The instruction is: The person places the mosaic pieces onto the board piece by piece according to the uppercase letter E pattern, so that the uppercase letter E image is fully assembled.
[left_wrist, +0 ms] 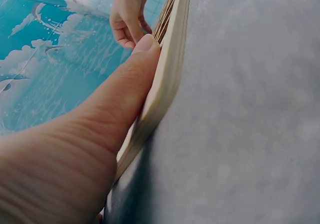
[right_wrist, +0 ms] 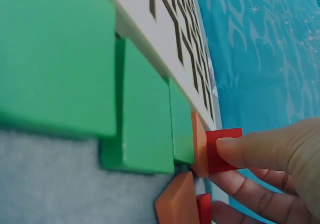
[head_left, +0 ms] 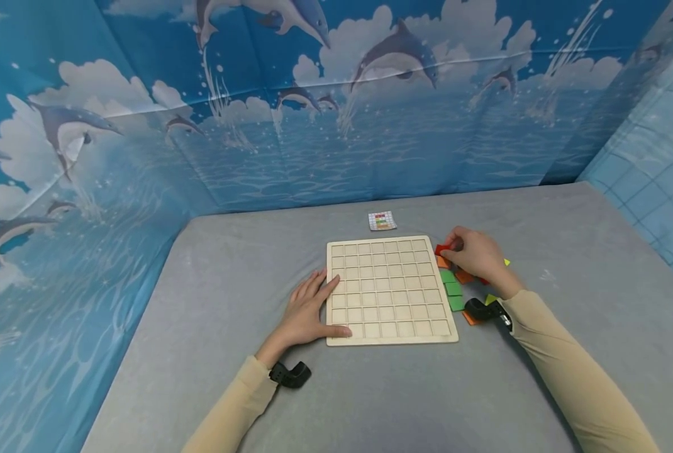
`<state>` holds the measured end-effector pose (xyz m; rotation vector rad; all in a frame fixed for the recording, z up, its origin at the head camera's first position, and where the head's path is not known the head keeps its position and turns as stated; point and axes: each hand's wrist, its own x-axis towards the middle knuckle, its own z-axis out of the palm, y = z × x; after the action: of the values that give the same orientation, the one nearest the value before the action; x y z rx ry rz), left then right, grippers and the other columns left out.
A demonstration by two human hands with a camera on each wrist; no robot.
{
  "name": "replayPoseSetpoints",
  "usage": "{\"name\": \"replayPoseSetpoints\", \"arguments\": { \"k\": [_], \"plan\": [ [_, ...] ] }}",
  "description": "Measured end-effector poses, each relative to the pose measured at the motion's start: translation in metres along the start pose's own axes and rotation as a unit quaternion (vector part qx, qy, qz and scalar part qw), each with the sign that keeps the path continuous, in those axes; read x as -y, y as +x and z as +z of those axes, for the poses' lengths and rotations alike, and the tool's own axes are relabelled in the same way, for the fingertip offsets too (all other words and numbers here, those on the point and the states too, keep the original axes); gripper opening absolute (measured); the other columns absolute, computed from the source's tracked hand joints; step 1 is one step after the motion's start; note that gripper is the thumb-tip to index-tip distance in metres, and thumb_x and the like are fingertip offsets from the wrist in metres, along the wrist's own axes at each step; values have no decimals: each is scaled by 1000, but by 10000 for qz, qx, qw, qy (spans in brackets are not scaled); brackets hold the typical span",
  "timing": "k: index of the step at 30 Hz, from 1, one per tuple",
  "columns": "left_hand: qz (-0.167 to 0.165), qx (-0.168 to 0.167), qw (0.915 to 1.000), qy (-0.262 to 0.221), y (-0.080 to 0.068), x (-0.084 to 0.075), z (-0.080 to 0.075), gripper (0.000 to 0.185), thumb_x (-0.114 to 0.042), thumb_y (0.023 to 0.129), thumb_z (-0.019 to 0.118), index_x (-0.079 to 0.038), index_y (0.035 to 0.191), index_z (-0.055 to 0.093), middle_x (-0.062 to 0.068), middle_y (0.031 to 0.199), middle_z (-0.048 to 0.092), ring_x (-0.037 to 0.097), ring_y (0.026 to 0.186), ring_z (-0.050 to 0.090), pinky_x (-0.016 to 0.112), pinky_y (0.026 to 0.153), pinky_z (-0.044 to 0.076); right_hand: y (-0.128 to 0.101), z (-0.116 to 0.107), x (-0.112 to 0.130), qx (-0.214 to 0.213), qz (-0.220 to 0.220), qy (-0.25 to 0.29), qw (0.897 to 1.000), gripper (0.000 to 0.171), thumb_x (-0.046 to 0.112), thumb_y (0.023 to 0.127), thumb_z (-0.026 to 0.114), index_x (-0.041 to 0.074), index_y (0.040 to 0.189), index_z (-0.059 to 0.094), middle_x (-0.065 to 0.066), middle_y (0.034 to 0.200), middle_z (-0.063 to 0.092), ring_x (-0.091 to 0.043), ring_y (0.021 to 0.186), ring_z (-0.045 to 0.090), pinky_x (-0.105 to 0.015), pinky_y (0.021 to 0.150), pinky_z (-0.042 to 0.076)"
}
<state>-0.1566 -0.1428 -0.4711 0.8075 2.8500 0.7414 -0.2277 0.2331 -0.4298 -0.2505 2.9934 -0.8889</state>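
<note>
A square wooden grid board (head_left: 393, 289) lies on the grey cloth. My left hand (head_left: 304, 316) rests along its left side, with the fingers spread and the thumb on the near left corner. In the left wrist view the thumb (left_wrist: 125, 88) lies over the board's rim. Beyond the far right side of the board, my right hand (head_left: 478, 255) pinches a red tile (right_wrist: 225, 135) between thumb and fingers. The red tile is right beside an orange tile (right_wrist: 200, 149). Several green tiles (head_left: 453, 289) line the board's right edge, nearer to me.
More orange, red and yellow tiles lie under and around the right hand, partly hidden, such as an orange tile (head_left: 470, 318) near the wrist. A small card with a coloured grid (head_left: 382, 221) lies behind the board. A dolphin-print sheet (head_left: 325, 157) hangs behind the table.
</note>
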Motion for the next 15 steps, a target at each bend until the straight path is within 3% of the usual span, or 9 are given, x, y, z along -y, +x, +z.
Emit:
{"name": "replayPoseSetpoints", "arguments": {
  "k": [9, 15],
  "plan": [
    [-4, -30, 10000, -57, 0, 0, 1, 105, -58, 71, 75, -20, 153, 21, 10, 157, 9, 25, 143, 1, 52, 109, 8, -7, 6, 19, -628, -603, 536, 9948, 12, 8, 87, 68, 1, 93, 61, -10, 80, 62, -25, 70, 58, -39, 62, 44],
    [20, -45, 10000, -74, 0, 0, 0, 105, -56, 72, 76, -19, 153, 22, 11, 157, 9, 25, 143, 2, 52, 109, 8, 0, 18, 44, -291, -929, 890, 9913, 11, 6, 88, 68, 0, 97, 64, -10, 84, 63, -22, 72, 59, -38, 64, 48]
  ]
}}
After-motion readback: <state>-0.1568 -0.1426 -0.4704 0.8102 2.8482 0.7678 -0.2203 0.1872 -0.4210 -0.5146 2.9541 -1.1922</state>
